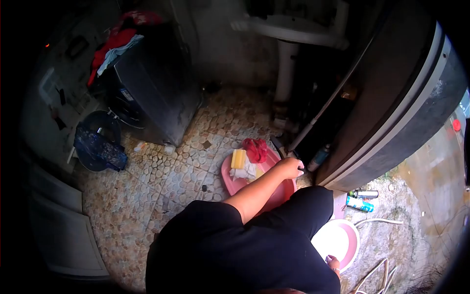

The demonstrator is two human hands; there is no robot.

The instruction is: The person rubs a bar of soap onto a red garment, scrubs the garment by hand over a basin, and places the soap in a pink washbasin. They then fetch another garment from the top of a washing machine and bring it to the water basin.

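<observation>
My left hand (292, 168) reaches out above the right side of a pink basin (228, 182) on the tiled floor. Its fingers are closed around a small dark thing that I cannot make out. In that basin are a yellow ribbed block (238, 159), a white cloth (245, 171) and a red cloth (255, 149). My right hand (333, 262) is at the near edge of a second basin, round, white inside with a pink wall (353, 245). Its fingers look curled; what they grip is mostly hidden and overexposed.
A dark front-loading washing machine (161, 93) with clothes (110, 49) on top stands at upper left. Beside it a dark tub (100, 132) holds blue cloth. A pedestal sink (289, 29), leaning pole (320, 110), door (387, 127), blue can (360, 204) and hose (379, 220) surround me.
</observation>
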